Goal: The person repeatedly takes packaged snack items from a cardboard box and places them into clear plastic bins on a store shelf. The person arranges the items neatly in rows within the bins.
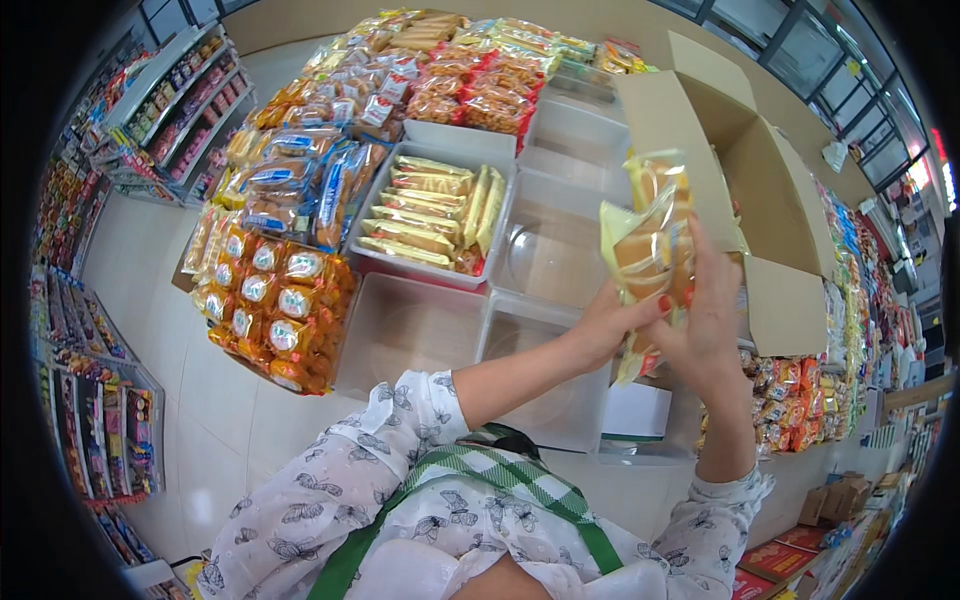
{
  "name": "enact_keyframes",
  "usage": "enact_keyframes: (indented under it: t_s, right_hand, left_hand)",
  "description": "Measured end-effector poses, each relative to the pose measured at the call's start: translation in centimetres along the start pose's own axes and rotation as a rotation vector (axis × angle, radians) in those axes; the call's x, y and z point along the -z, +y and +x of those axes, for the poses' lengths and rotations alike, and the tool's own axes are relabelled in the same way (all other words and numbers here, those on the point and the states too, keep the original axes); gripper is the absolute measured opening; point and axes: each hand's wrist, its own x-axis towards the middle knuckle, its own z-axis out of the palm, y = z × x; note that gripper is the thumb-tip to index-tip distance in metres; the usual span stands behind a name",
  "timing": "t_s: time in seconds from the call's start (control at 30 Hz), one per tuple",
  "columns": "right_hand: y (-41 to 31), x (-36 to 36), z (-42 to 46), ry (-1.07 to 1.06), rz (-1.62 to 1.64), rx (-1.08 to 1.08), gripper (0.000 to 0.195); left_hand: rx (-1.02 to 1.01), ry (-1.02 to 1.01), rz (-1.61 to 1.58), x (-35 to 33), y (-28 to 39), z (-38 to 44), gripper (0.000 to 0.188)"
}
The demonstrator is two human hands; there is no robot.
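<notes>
My left hand (pixel 611 322) and my right hand (pixel 705 322) hold a few plastic-wrapped bread rolls (pixel 649 255) between them. Yellow film shows at the wrappers' ends, and my fingers partly cover them. These packets are held above translucent plastic bins (pixel 559 247), just in front of an open cardboard box (pixel 664 135). To the left, a plastic bin (pixel 459 136) contains several yellow-wrapped packets (pixel 420 217), most lying in a row and a few set crosswise. A white card or box (pixel 637 409) sits in the bin below my hands.
Orange-wrapped cakes (pixel 285 300), blue-wrapped breads (pixel 277 176) and red-edged snack packs (pixel 487 86) are heaped left and behind. The carton's flap (pixel 787 307) juts out by my right hand. Snack shelves (pixel 180 105) stand left; packaged snacks (pixel 787 405) lie right.
</notes>
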Motion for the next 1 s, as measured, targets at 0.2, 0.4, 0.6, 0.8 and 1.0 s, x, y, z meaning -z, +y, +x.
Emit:
enact_keyframes:
  t_s: [0.2, 0.4, 0.6, 0.8, 1.0]
  right_hand:
    - [-0.3, -5.4, -4.4, -0.168, 0.579, -0.355, 0.09]
    - [-0.5, -13.7, -5.9, -0.256, 1.262, -0.749, 0.07]
    - [-5.0, -14.7, -5.3, -0.287, 1.19, -0.807, 0.073]
    - [-5.2, -15.9, -5.8, -0.259, 1.275, -0.731, 0.061]
    - [-7.9, -17.5, -7.4, -0.326, 1.305, -0.602, 0.072]
  left_hand:
    - [0.32, 0.245, -0.153, 6.7, 2.2, -6.7, 0.049]
    - [0.366, 0.315, -0.08, 10.5, 3.6, -11.5, 0.05]
    - [0.287, 0.346, -0.156, 13.0, 6.0, -14.1, 0.056]
    - [0.292, 0.326, -0.174, 15.5, 7.8, -15.1, 0.057]
    - [0.355, 0.496, -0.017, 15.7, 7.5, -15.0, 0.05]
